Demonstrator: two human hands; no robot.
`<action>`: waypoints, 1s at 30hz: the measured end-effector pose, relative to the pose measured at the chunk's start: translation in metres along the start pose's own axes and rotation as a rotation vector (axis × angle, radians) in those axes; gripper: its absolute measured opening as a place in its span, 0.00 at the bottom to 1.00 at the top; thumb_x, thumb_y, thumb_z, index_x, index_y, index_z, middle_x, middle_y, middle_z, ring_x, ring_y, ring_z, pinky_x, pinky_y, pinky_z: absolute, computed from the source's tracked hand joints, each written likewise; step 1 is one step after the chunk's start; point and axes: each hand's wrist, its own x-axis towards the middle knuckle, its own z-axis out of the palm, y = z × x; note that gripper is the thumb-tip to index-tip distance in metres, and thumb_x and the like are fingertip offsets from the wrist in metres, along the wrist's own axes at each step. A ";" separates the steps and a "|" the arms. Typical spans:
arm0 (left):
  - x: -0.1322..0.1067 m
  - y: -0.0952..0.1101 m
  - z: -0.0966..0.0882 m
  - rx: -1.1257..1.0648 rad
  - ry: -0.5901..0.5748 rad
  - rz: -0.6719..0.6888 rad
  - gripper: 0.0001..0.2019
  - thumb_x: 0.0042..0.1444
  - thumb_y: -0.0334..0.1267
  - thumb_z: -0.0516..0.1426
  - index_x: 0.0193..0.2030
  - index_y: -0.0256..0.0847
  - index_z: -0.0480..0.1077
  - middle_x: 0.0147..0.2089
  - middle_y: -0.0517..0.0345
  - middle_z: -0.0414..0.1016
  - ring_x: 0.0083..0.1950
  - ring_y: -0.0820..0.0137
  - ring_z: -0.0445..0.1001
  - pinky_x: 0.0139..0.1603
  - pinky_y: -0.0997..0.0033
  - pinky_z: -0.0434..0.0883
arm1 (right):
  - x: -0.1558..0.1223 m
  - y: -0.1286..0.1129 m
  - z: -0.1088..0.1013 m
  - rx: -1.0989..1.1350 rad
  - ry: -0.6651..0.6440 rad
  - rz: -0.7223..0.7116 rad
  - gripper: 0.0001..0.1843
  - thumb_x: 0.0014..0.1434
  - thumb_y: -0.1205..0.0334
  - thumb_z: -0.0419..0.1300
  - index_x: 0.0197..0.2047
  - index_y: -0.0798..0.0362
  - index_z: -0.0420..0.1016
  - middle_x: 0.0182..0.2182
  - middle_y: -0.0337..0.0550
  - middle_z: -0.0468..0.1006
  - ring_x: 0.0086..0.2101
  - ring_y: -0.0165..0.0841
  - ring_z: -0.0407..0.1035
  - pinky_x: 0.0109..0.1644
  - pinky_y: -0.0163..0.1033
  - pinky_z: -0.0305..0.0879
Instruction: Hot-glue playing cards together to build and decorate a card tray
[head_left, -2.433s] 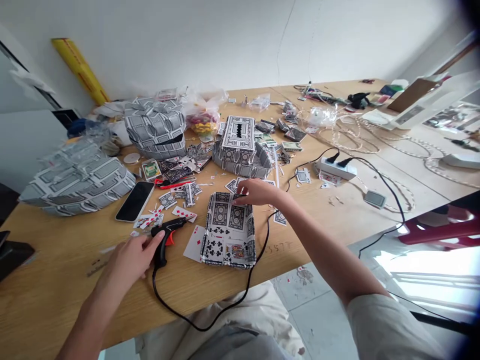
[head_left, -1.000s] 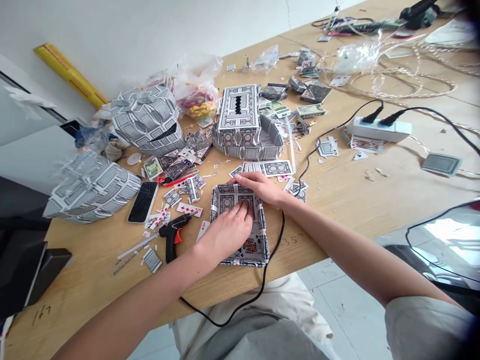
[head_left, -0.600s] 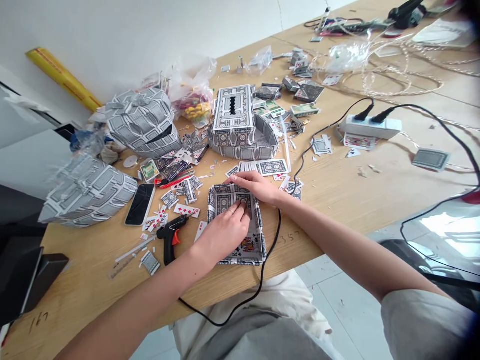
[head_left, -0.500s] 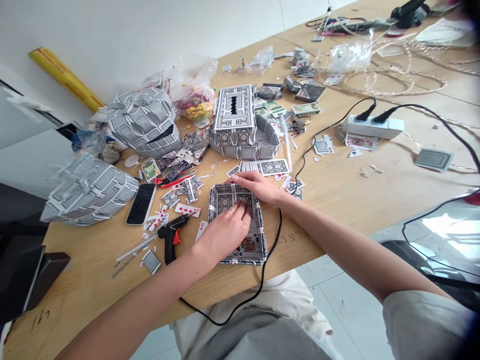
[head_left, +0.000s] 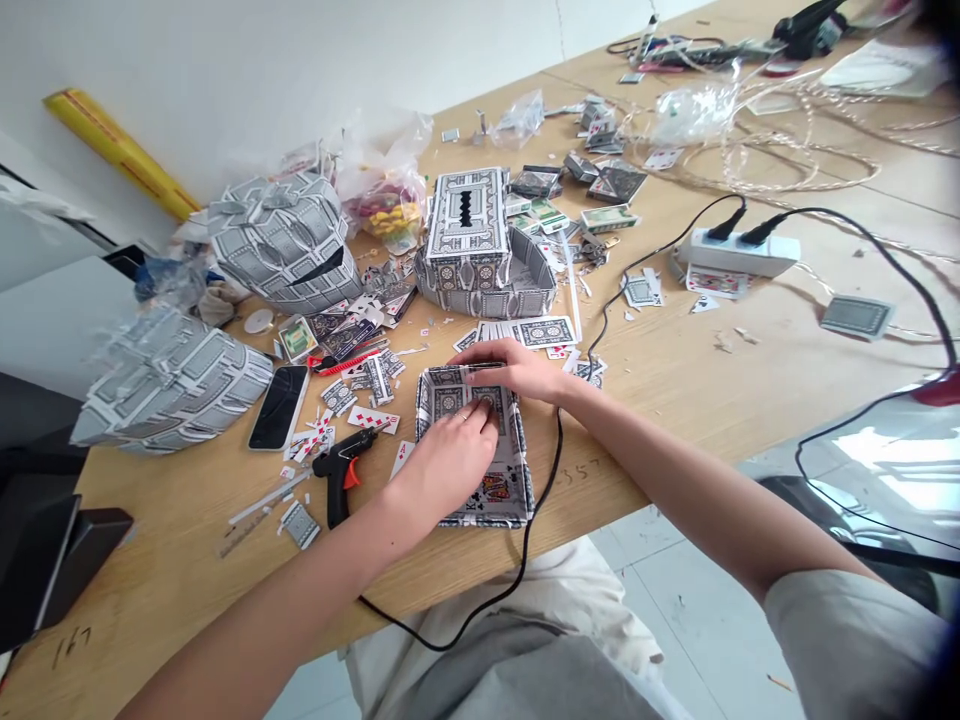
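Note:
An open-topped box made of playing cards [head_left: 517, 500] sits in front of me, patterned card backs lining its walls. A king of clubs shows on its floor near my side. My left hand [head_left: 459, 450] reaches inside, its outstretched fingertips pressing on the floor toward the far end. At the far wall, my right hand [head_left: 517, 372] grips the rim, thumb inside and fingers over the outside. Left of the box lies a black glue gun [head_left: 341, 468] with a red trigger. An ace of diamonds [head_left: 402, 457] pokes out beside the box.
Behind stands a lidded card box [head_left: 469, 225] in a card tray [head_left: 525, 300]. Two woven card baskets [head_left: 281, 240] and a phone [head_left: 278, 408] are at left. A red cutter [head_left: 341, 362] lies among card scraps. Black cable runs from a power strip [head_left: 742, 252].
My right thumb has come over the far rim to the inside of the box. My left hand keeps pressing on the floor. The view has shifted slightly.

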 end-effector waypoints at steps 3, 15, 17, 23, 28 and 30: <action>-0.001 0.001 0.000 -0.001 -0.007 -0.004 0.22 0.70 0.23 0.49 0.68 0.28 0.69 0.66 0.32 0.77 0.70 0.53 0.75 0.66 0.54 0.78 | 0.001 -0.009 -0.006 -0.295 -0.050 -0.020 0.27 0.54 0.70 0.65 0.59 0.54 0.85 0.56 0.49 0.86 0.55 0.44 0.79 0.62 0.47 0.72; -0.001 0.003 -0.016 -0.042 -0.068 -0.061 0.25 0.64 0.20 0.52 0.67 0.30 0.71 0.68 0.36 0.75 0.66 0.54 0.78 0.63 0.57 0.79 | 0.022 -0.041 0.002 -0.997 -0.225 0.206 0.25 0.57 0.74 0.66 0.59 0.58 0.81 0.54 0.57 0.85 0.54 0.48 0.79 0.45 0.40 0.67; -0.003 0.002 -0.018 0.020 -0.034 -0.093 0.20 0.67 0.25 0.54 0.64 0.29 0.74 0.64 0.35 0.77 0.64 0.52 0.78 0.66 0.54 0.76 | 0.022 -0.042 0.002 -0.999 -0.233 0.218 0.26 0.57 0.73 0.68 0.60 0.58 0.81 0.55 0.57 0.85 0.56 0.48 0.78 0.48 0.40 0.68; -0.006 -0.004 -0.019 0.163 -0.056 -0.168 0.27 0.69 0.44 0.62 0.62 0.18 0.75 0.59 0.25 0.81 0.64 0.45 0.78 0.79 0.43 0.61 | 0.022 -0.040 0.001 -0.984 -0.233 0.214 0.28 0.57 0.69 0.73 0.62 0.58 0.81 0.57 0.58 0.84 0.57 0.49 0.77 0.51 0.41 0.69; -0.009 -0.010 -0.017 0.284 -0.074 -0.094 0.21 0.70 0.27 0.53 0.65 0.20 0.75 0.59 0.31 0.83 0.62 0.50 0.81 0.80 0.43 0.59 | 0.023 -0.037 0.000 -0.978 -0.241 0.206 0.27 0.57 0.69 0.73 0.60 0.58 0.81 0.54 0.57 0.85 0.55 0.48 0.78 0.49 0.40 0.69; -0.010 -0.012 -0.018 0.302 -0.071 -0.082 0.22 0.69 0.24 0.50 0.64 0.22 0.75 0.58 0.34 0.83 0.62 0.52 0.81 0.81 0.43 0.58 | 0.024 -0.037 0.000 -0.977 -0.241 0.207 0.26 0.57 0.69 0.73 0.60 0.58 0.81 0.55 0.58 0.84 0.55 0.48 0.78 0.48 0.40 0.69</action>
